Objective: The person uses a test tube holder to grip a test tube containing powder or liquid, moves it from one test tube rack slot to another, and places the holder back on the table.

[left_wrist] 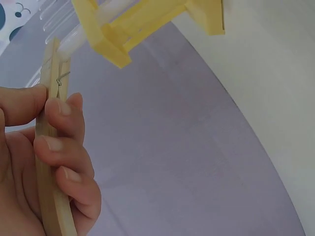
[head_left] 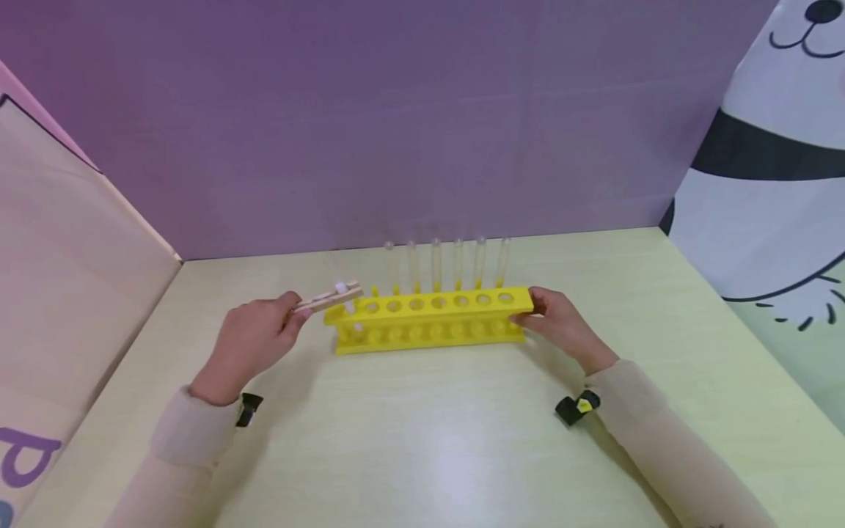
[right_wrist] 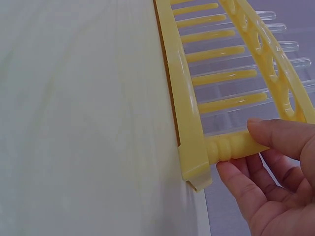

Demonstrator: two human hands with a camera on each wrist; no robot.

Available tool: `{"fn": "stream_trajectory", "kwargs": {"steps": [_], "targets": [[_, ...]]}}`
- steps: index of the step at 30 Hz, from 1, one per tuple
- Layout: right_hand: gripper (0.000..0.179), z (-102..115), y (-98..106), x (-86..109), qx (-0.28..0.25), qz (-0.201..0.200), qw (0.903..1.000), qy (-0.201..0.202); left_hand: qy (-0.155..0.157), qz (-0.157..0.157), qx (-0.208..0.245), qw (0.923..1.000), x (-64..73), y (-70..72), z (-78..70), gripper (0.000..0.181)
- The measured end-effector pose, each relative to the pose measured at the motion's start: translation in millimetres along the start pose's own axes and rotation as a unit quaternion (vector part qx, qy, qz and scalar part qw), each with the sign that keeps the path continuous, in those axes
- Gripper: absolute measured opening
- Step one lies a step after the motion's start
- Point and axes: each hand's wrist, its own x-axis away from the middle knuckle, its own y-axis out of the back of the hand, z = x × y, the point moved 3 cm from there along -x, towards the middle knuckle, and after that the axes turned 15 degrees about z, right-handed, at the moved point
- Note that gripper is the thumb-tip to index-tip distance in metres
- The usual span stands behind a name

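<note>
My left hand grips a wooden test tube holder, fingers curled round its handles in the left wrist view. The holder's jaws are clamped on a clear test tube, which passes through the leftmost hole of the yellow test tube rack. Whether the tube's lower end touches the rack's base, I cannot tell. At the other end, my right hand pinches the rack's end post between thumb and fingers. Several clear test tubes stand upside down on yellow pegs along the rack's back.
The rack stands on a pale wood-grain table. Behind it rises a purple panel. A pale panel borders the left side, and a panel with a cartoon animal is at right. Both wrists wear black straps.
</note>
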Motion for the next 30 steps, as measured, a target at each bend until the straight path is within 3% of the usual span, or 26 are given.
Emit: {"fn": "stream_trajectory", "kwargs": {"steps": [19,30], "targets": [[0.032,-1.6,0.6,-0.5,-0.01,0.002,0.9999,0.005,0.003,0.023,-0.001,0.9997,-0.1,-13.6,-1.8,0.016],[0.032,-0.4,0.2,0.7,-0.007,0.002,0.9999,0.008,-0.002,0.013,-0.015,0.9998,-0.6,-16.9,-0.9,0.016]]}}
